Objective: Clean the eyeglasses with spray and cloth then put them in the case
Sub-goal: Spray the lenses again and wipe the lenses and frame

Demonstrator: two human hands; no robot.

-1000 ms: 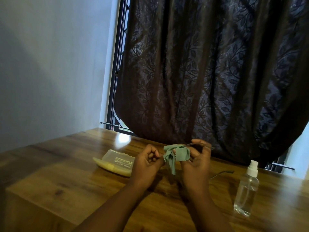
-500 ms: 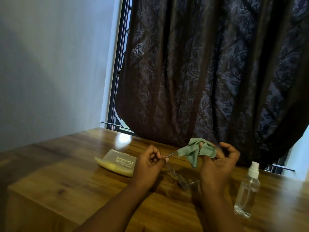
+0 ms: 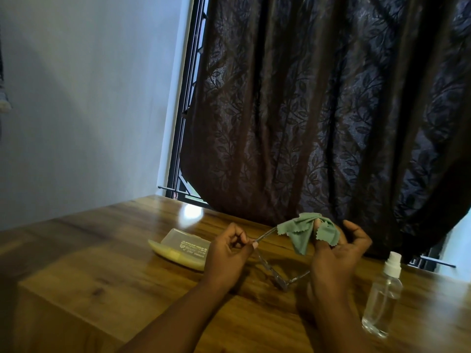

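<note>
- L hand (image 3: 226,256) pinching eyeglasses (image 3: 272,271) by the frame, above the table (image 3: 102,276)
- R hand (image 3: 336,253) gripping green cloth (image 3: 303,230) round one temple arm
- Spray bottle (image 3: 382,299) upright at right; case (image 3: 181,248) at left

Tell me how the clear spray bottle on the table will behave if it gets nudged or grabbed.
The spray bottle stands tall and narrow on the wooden table, so a nudge up high would probably tip it. It looks like thin clear plastic, likely light. Its smooth round body might roll once down.

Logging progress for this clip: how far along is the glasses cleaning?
Spraying cannot be confirmed; the spray bottle stands aside. In hand: left hand holds the eyeglasses, right hand wipes one temple with the green cloth. Left: putting them into the closed case.
</note>
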